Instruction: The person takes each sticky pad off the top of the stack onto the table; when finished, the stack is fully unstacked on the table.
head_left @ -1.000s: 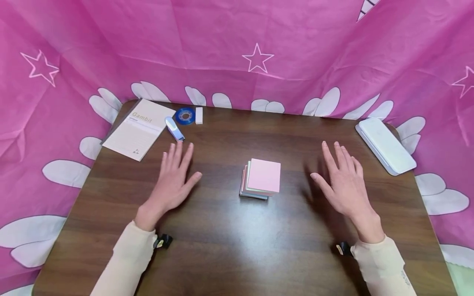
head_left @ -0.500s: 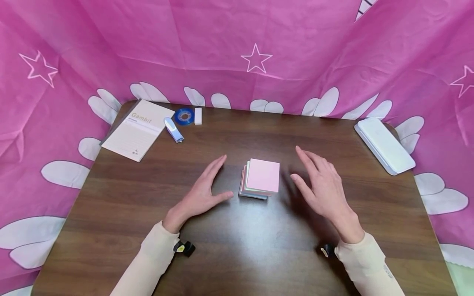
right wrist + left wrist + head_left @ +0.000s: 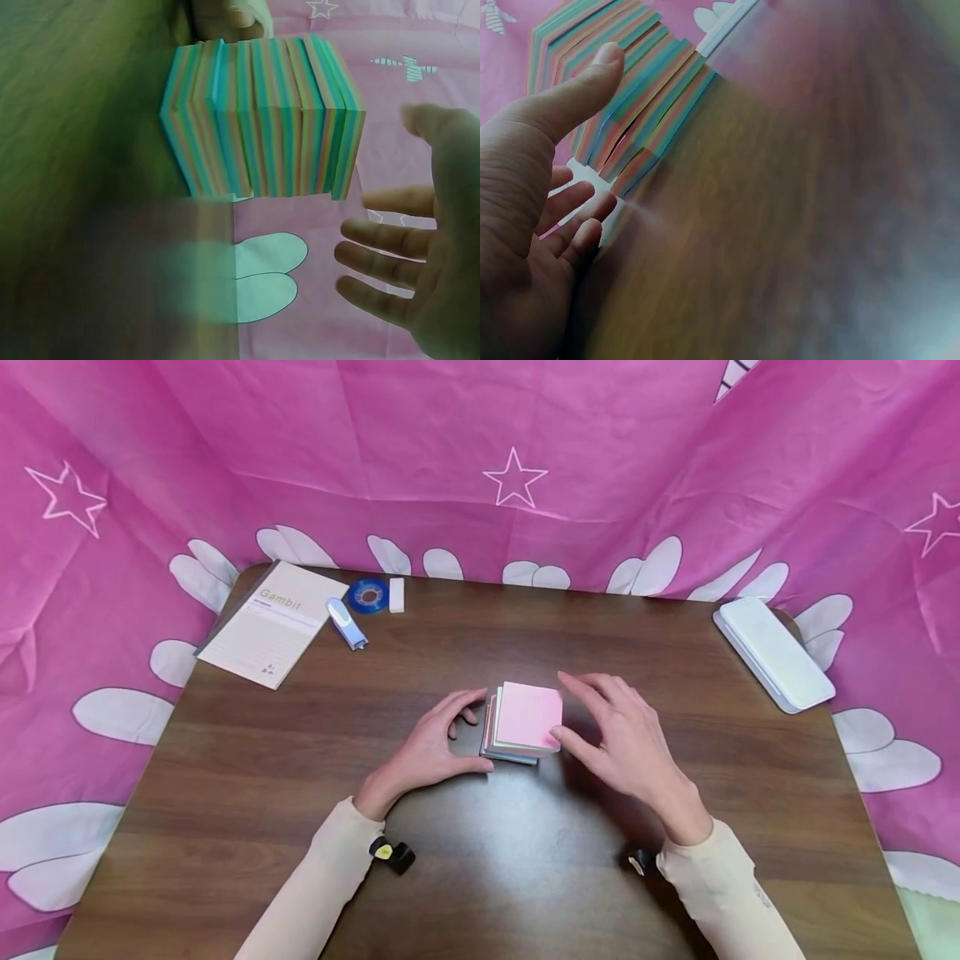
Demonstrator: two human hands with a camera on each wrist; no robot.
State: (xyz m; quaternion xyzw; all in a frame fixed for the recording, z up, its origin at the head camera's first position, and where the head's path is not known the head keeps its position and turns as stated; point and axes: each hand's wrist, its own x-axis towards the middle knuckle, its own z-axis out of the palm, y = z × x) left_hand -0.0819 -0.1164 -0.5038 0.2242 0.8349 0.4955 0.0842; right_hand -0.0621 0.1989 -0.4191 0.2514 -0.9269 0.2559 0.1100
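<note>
**Both hands close around the sticky-note block**

A block of sticky notes (image 3: 525,720), pink sheet on top and its layers slightly fanned, sits at the middle of the brown table (image 3: 225,793). The left hand (image 3: 431,747) cups its left side, thumb against the near corner and fingers curled at the far edge, wrist low on the wood. The right hand (image 3: 626,739) hovers at the right side, fingers spread and relaxed, thumb by the block's edge; whether it touches is unclear.
</note>
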